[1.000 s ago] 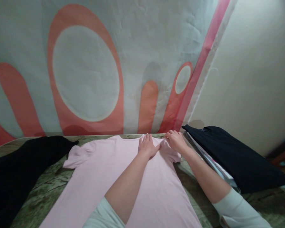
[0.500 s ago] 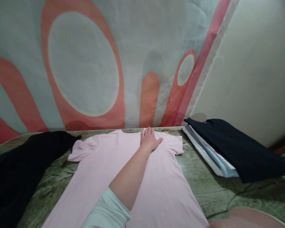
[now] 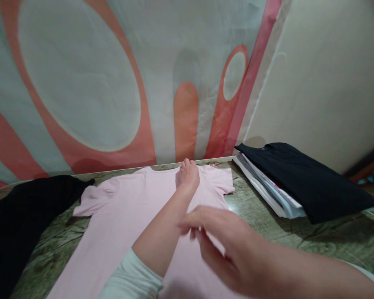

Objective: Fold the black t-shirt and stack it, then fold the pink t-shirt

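A pale pink T-shirt (image 3: 131, 216) lies spread out, its neck and short sleeves toward the wall. At the far edge, beside the neckline on the right shoulder, my left hand (image 3: 189, 174) has its fingers curled down, closed on the fabric; the fingertips are partly hidden. My left forearm crosses over the shirt. Closer to the camera, my right hand (image 3: 224, 245) hovers above the right half of the shirt. Its fingers are loosely bent and smeared by motion, with a gap between thumb and forefinger, and nothing shows in it.
Dark fabric (image 3: 34, 207) lies bunched on the left. A stack of folded clothes (image 3: 264, 187) with a black garment (image 3: 302, 178) on top sits at the right. The wood-patterned surface (image 3: 255, 220) ends at a wall covering (image 3: 162, 83) with orange shapes.
My left hand, flat with spread fingers before, has curled its fingers at the shirt's shoulder. My right hand has risen from the lower right corner to above the shirt. The view has shifted right.
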`<action>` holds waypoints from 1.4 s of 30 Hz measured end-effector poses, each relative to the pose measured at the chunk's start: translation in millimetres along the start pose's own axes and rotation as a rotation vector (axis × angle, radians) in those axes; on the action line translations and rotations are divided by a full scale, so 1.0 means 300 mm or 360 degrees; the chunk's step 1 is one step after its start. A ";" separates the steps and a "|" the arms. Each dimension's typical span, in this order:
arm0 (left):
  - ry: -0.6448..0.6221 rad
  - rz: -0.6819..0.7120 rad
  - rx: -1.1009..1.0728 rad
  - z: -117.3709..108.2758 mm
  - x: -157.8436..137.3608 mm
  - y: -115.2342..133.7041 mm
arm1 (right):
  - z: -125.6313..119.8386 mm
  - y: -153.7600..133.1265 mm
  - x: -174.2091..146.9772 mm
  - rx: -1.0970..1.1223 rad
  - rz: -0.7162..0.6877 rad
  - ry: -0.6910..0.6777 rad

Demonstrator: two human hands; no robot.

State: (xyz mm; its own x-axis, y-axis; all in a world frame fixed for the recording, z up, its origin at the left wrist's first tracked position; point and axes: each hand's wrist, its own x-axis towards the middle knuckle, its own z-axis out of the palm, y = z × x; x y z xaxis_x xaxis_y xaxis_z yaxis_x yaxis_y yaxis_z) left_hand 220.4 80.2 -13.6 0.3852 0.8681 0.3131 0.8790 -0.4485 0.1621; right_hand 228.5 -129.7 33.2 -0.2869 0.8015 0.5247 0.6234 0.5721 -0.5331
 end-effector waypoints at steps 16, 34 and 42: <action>0.0005 0.0122 -0.0109 0.037 -0.002 -0.057 | -0.088 0.447 0.038 -0.1078 0.1015 -0.0628; -0.0484 0.0493 -0.0124 -0.073 -0.188 -0.360 | -0.074 0.555 -0.025 -0.1315 0.0951 -0.0636; -0.0402 0.0057 0.0116 -0.170 -0.200 -0.776 | -0.100 0.588 -0.067 -0.1323 0.0887 -0.0649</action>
State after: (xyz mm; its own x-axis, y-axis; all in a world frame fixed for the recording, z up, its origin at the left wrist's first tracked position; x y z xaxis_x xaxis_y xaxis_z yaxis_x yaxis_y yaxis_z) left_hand -21.7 121.6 -22.3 0.4664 0.8816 0.0722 0.8779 -0.4714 0.0844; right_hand 366.0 -50.1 -51.5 0.0652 0.9979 0.0054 0.9954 -0.0654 0.0695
